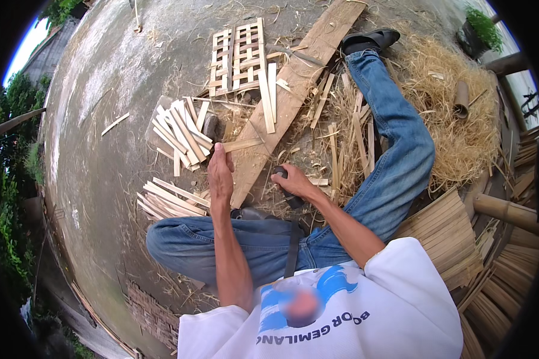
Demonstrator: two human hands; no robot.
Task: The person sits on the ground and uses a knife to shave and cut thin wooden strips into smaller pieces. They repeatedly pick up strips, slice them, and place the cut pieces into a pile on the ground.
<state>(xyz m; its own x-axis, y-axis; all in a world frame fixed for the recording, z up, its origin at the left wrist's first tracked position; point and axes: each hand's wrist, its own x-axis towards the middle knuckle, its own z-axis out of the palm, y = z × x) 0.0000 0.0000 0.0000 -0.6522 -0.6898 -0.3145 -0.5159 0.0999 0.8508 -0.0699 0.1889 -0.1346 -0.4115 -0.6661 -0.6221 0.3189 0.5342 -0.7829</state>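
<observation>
My left hand (221, 173) is grasping one flat bamboo strip (244, 144) near its left end, fingers held fairly straight. The strip points to the right and lies over the wooden plank (293, 78); whether it bears on the wood I cannot tell. My right hand (294, 179) is clenched around a dark handle (293, 200), just right of the plank and apart from the strip. The working end of that tool is too indistinct to identify.

The plank runs diagonally from beside my left hand up toward my black shoe (371, 40). Two pale slats (268, 99) rest with their near ends over it. Left of the plank, close beyond my left hand, lies a loose pile of cut slats (182, 131), with a dark block (210, 125) at its right side. A second bundle of slats (167, 198) lies nearer to me, by my bent left knee.

Farther out, an open-weave bamboo panel (239, 57) lies on the concrete floor (102, 161), left of the plank. To the right, beyond my denim-clad right leg (395, 119), is a broad heap of fine shavings (449, 113), with a short bamboo tube (461, 100) on it. A potted plant (484, 30) stands at the far right.
</observation>
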